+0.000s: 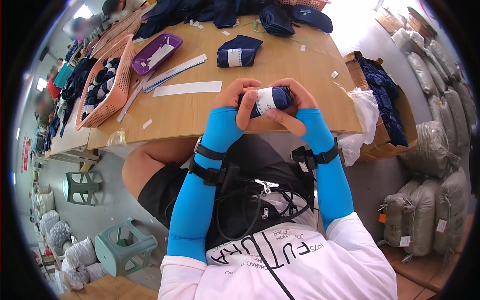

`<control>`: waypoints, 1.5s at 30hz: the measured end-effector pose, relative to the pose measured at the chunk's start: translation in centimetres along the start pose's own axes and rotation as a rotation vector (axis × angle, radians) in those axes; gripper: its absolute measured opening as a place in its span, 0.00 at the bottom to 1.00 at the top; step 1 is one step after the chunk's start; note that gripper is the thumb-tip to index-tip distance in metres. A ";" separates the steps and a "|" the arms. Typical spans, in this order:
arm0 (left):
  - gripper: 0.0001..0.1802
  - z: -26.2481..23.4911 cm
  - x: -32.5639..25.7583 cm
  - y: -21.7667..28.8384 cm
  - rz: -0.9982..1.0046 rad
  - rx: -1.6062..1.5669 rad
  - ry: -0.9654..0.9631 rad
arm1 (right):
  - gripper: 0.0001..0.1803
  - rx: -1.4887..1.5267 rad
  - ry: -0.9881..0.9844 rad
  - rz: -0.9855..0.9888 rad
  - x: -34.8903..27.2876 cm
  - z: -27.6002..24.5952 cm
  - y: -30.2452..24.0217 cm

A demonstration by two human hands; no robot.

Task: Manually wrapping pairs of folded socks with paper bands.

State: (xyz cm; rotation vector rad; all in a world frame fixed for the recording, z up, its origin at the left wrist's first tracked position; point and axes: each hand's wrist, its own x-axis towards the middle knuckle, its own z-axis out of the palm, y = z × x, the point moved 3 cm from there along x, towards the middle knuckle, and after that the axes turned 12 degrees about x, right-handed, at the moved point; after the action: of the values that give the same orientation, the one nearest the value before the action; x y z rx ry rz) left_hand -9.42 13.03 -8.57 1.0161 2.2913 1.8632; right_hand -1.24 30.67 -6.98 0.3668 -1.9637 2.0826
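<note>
Just past the table's front edge, both hands are closed around a navy cloth roll [284,98] with a white printed paper band [265,101] about its middle. My left hand [234,100] grips the roll's left end, its thumb up along the near side. The fingers of my right hand [300,102] curl over the right end, and its thumb presses near the band's lower edge. Farther up the table lies a banded navy bundle [236,58] with a loose cloth flap behind it. A long white paper strip [187,88] lies left of my hands.
Rulers [176,70] and a purple tray [174,43] of paper slips lie left, beside a pink basket [112,100] of banded rolls. Navy cloth and a cap [312,18] are at the back. A carton [407,122] stands right; green stools [125,247] stand left.
</note>
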 end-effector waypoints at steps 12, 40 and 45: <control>0.20 -0.8 0.0 3.1 0.373 0.140 -0.038 | 0.20 0.012 0.195 0.050 0.5 0.1 1.6; 0.14 -1.2 -0.5 5.9 0.329 0.339 0.030 | 0.25 -0.215 0.016 -0.234 0.3 0.9 -0.4; 0.09 -1.5 -0.7 6.4 0.350 0.380 0.005 | 0.25 -0.229 -0.021 -0.170 0.3 1.2 -0.7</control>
State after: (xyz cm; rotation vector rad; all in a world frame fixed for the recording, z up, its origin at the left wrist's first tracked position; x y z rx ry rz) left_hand -6.42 11.86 -2.74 1.5462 2.6787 1.5448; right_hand -1.30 29.51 -6.17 0.4906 -2.0762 1.7373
